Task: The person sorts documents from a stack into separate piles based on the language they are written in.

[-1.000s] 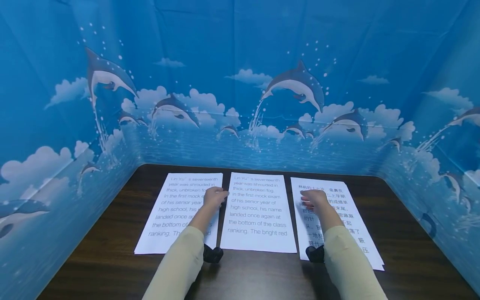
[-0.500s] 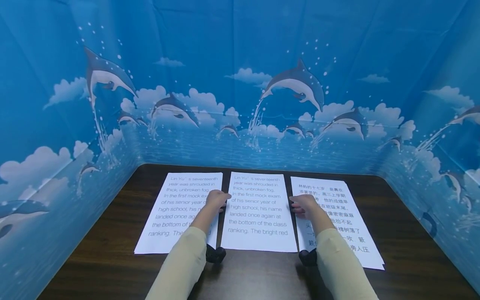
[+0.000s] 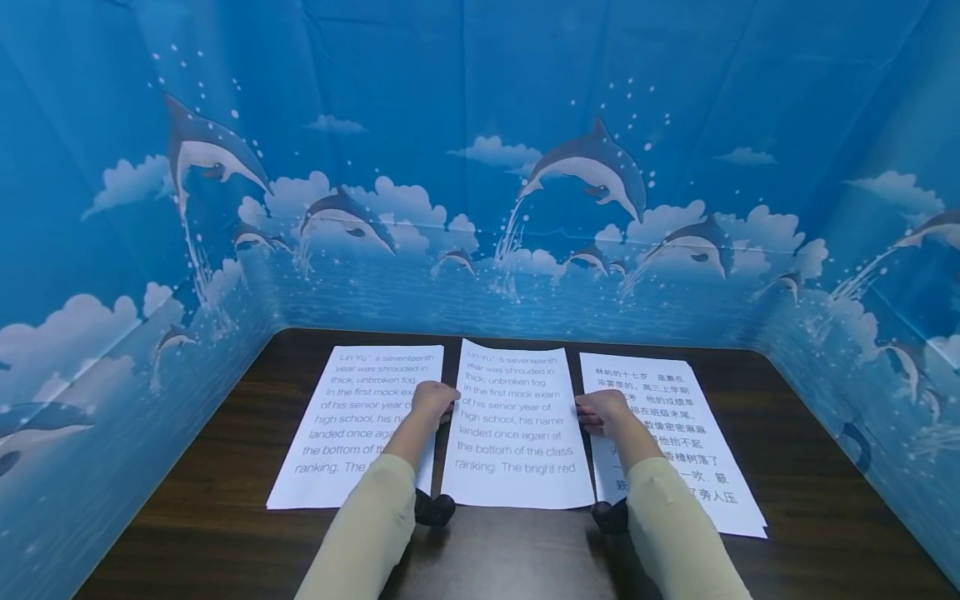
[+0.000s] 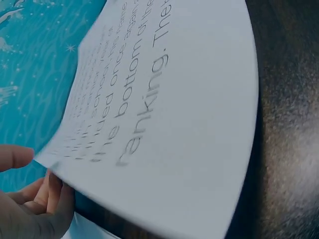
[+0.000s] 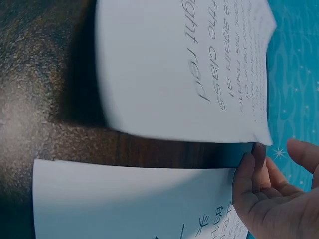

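Observation:
A printed sheet of paper (image 3: 517,483) with English text lies between my hands, its edges bowed and lifted. My left hand (image 3: 432,402) pinches its left edge, thumb above and fingers (image 4: 54,199) underneath in the left wrist view. At the opposite edge, my right hand (image 3: 604,412) grips the same sheet, its fingers curled below the edge in the right wrist view. A dark gap shows between the raised sheet and the table. My left forearm overlaps a second English sheet (image 3: 300,492); my right one crosses a stack of Chinese-text sheets (image 3: 678,383).
The dark wooden table (image 3: 195,517) carries all the papers. A blue dolphin-print curtain (image 3: 480,300) encloses its back and both sides. Each wrist wears a small black camera, such as the left camera (image 3: 435,508).
My right hand has moved left from over the Chinese stack to the middle sheet's right edge. Both hands have taken hold of that sheet, and it has risen and curved.

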A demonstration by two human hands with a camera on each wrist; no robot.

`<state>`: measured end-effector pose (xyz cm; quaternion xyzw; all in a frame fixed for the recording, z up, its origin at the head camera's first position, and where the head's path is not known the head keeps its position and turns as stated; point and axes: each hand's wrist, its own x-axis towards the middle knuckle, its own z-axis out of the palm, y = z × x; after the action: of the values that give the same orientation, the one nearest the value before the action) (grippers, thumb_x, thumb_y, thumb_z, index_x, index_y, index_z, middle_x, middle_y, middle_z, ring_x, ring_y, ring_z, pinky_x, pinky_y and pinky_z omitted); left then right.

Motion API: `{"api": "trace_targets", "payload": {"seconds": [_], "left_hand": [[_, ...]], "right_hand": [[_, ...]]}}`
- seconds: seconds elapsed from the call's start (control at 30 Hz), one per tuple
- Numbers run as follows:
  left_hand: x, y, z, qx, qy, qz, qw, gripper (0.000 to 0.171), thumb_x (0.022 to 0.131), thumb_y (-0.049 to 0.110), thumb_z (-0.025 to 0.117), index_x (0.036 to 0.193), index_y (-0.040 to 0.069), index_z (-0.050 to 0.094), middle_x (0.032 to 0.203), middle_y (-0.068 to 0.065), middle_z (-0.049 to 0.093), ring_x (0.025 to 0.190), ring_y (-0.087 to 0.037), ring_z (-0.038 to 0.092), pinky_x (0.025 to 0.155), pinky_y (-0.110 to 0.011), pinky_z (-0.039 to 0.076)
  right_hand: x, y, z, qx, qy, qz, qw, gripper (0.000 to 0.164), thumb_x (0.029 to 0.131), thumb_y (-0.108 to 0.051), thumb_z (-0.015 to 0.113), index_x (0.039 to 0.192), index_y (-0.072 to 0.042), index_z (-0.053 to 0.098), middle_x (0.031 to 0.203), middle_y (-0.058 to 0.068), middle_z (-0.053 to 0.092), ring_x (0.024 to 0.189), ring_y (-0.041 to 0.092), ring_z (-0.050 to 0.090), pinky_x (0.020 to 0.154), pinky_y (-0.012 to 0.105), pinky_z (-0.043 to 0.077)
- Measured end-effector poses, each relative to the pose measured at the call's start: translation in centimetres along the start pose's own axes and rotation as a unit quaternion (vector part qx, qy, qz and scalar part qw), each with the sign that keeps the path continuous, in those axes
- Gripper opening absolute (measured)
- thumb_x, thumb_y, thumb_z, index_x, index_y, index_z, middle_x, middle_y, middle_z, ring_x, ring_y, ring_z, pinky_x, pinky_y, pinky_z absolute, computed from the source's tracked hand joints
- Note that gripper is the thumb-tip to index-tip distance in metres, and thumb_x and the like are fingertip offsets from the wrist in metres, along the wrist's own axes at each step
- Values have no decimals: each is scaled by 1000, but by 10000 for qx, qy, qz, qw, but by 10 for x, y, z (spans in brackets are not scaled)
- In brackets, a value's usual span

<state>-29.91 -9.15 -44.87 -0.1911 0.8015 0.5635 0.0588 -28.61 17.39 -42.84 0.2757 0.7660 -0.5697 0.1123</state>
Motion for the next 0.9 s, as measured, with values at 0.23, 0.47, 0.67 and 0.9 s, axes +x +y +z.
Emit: {"api": "trace_targets", "payload": {"seconds": [0.23, 0.47, 0.67, 0.9], "left_hand": [[-18, 4, -2, 290, 35, 183, 9994, 22, 72, 3, 56, 93, -4, 58, 85, -13, 53, 80, -26, 51, 65, -32, 43], [-21, 1, -1, 377, 212, 218, 9988, 17, 75, 0, 47, 86, -7, 58, 75, -14, 53, 67, -23, 51, 53, -26, 43], [-20, 1, -3, 615, 160, 231, 9977, 15, 77, 2, 45, 82, -3, 59, 72, -12, 52, 64, -21, 51, 51, -24, 42], [-17, 2, -6, 590, 95, 154, 9981, 17, 76, 1, 49, 89, -1, 59, 80, -11, 53, 73, -22, 52, 59, -27, 43]], "right_hand": [[4, 7, 6, -251, -246, -71, 9994, 28, 77, -9, 59, 101, 4, 52, 89, 16, 54, 77, 24, 55, 64, 31, 48], [-1, 10, 13, -530, -523, -354, 9966, 21, 76, -6, 58, 95, 2, 58, 86, 14, 55, 74, 24, 56, 61, 30, 48], [-4, 9, 14, -619, -464, -420, 9961, 18, 75, -4, 57, 92, 1, 58, 84, 14, 55, 73, 24, 55, 60, 30, 48], [-5, 4, 11, -512, -324, -295, 9977, 18, 78, -6, 55, 94, 3, 56, 85, 14, 54, 72, 23, 56, 61, 29, 48]]}}
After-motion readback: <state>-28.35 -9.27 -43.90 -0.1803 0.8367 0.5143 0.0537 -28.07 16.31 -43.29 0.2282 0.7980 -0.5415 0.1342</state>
